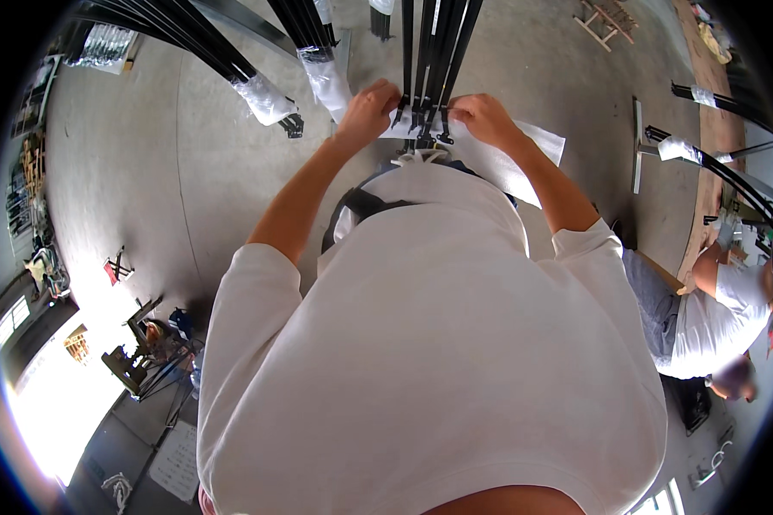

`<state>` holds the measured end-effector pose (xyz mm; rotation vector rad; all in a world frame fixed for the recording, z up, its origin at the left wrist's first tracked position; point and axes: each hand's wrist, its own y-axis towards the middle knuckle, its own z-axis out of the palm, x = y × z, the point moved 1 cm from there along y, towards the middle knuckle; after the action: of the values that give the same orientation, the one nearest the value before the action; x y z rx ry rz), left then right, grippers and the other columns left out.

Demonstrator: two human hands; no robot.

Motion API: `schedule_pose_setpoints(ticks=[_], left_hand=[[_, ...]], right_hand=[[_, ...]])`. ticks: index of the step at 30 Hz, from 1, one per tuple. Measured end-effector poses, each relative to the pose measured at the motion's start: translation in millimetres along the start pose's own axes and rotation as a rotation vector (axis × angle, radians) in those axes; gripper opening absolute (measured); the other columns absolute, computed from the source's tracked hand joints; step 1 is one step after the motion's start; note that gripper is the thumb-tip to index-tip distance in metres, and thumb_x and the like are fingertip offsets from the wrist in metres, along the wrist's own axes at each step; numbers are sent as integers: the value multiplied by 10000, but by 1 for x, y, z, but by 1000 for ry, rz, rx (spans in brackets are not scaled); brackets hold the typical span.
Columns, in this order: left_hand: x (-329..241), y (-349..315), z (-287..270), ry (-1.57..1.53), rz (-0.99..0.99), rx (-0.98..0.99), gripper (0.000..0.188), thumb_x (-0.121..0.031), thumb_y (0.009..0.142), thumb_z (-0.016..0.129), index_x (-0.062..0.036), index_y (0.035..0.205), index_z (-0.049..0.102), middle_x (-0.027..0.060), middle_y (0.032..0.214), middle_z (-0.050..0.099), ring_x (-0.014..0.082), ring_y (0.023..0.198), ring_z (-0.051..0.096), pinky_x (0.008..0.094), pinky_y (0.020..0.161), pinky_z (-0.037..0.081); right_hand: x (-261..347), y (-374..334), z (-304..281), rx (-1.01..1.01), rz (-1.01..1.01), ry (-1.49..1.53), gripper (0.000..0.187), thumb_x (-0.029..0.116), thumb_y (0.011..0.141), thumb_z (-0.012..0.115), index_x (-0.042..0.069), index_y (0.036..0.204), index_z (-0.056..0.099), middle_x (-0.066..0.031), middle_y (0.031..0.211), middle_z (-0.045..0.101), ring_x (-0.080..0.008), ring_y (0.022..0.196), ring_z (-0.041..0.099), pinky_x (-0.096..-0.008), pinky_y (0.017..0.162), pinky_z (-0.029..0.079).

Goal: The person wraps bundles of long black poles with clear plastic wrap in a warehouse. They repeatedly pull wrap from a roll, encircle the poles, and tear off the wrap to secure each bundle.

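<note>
Several slim black metal rods [434, 64] lay side by side between the two hands, their long axis running away from the wearer's body, small dark end fittings pointing back toward it. Those near ends overlapped a flat white wrapping sheet [511, 167] that spread to the right. From my remote view, the left hand [369, 112] and right hand [485, 118] flanked them, fingers curled with little gap; I could not tell whether either pinched sheet or rod. Two black rod bundles [318, 56] with plastic-wrapped ends crowded the left hand's side. Farther right I saw a white-shirted co-worker [717, 322]. Grey concrete floor [232, 180] stretched beneath, toward a glaring doorway [56, 390] at lower left.
</note>
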<state>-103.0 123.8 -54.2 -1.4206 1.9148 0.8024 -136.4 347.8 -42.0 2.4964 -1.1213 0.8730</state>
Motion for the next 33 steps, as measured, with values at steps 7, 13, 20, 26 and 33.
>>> schedule_pose_setpoints(ticks=[7,13,20,26,33], left_hand=[[-26,8,1,-22,-135,244,376,-130,680,644,27,993,508,184,876,597,284,863,592,328,721,462],[-20,3,17,-80,-127,149,354,-195,665,665,11,926,544,157,755,612,293,714,604,342,639,468],[-27,2,16,-164,-24,117,327,-172,650,673,-3,910,570,132,685,587,227,590,565,317,572,454],[-19,8,18,-267,-15,216,255,-131,685,659,-15,902,593,101,656,584,172,541,548,274,540,447],[-15,5,34,-349,5,108,261,-207,673,646,9,799,573,147,642,586,272,581,563,313,566,446]], right_hand=[[9,-3,8,-95,95,388,167,176,753,599,28,826,578,-152,788,598,-306,755,569,-372,665,440],[36,11,8,-255,186,437,309,251,703,681,-9,842,589,-98,670,617,-212,603,599,-290,577,453],[30,7,-4,-43,253,662,253,182,699,696,-13,845,626,-74,738,628,-119,676,578,-254,622,442],[27,2,-14,32,293,821,187,117,745,653,3,890,621,-62,819,627,-121,771,575,-247,716,447],[28,3,-25,114,257,710,178,33,723,646,-6,890,599,-62,830,614,-121,767,566,-246,693,456]])
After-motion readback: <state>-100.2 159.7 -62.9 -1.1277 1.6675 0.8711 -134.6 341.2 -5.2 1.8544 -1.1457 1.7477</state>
